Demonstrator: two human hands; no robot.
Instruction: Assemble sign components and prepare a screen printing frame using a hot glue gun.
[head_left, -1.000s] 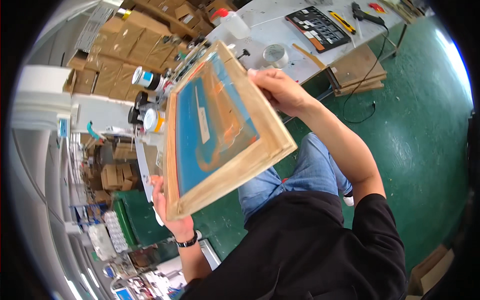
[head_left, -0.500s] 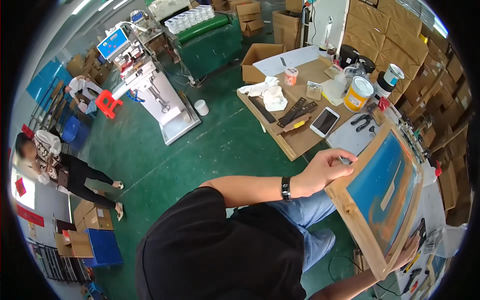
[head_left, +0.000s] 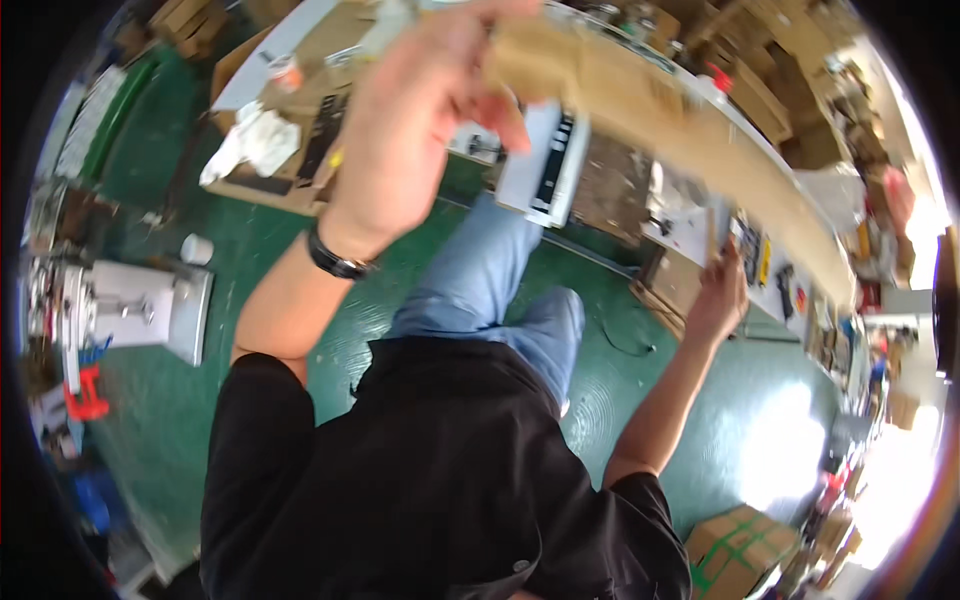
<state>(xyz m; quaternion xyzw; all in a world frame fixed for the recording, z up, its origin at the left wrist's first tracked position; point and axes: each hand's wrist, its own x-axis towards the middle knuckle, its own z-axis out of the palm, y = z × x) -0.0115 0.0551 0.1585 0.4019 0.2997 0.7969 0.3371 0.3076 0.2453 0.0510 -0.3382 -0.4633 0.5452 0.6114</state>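
Observation:
My left hand point(head_left: 405, 130) is raised high and close to view, gripping the end of a wooden screen-printing frame point(head_left: 680, 125). The frame is seen edge-on and blurred, slanting down to the right above the bench; its mesh face is hidden. My right hand point(head_left: 718, 298) is lower, over the bench's front edge, apart from the frame. Its fingers are curled, and a thin dark object shows at their tips, too blurred to name. Beyond that hand lie a yellow-handled tool point(head_left: 764, 262) and other hand tools on the bench.
At left, a brown board table point(head_left: 262, 190) bears a crumpled white cloth point(head_left: 255, 140) and an orange-labelled tub point(head_left: 285, 72). A pale device with a black strip point(head_left: 555, 160) sits above my knee. A taped carton point(head_left: 742, 552) stands on the floor at lower right.
My view has swung to the right. My left hand has lifted the frame and tilted it edge-on. My right hand, earlier at the frame's lower edge, is now away from it.

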